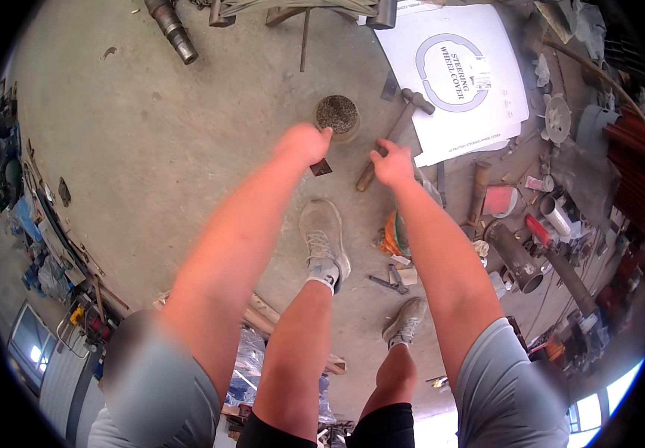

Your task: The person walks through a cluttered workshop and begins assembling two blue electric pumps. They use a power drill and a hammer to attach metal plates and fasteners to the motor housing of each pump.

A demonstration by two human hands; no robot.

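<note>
A round, pale-sided object [337, 114] with a speckled dark top stands on the floor ahead of me. My left hand [307, 143] is at its near left edge, fingers curled in and the thumb side toward it. Whatever those fingers hold, if anything, is hidden. Just below that hand is a small dark flat piece [321, 167]. To the right lies a hammer [418, 101], its wooden handle slanting down to the left. My right hand [393, 164] is over the handle with thumb and fingers apart; whether it touches the wood I cannot tell.
A white printed cardboard sheet [449, 82] lies beyond the hammer. Pliers [391, 281], a metal pipe [515, 257] and an orange bag [392, 235] lie right. A thick metal shaft [173, 31] is far left. Wooden strips [262, 313] lie near my left leg.
</note>
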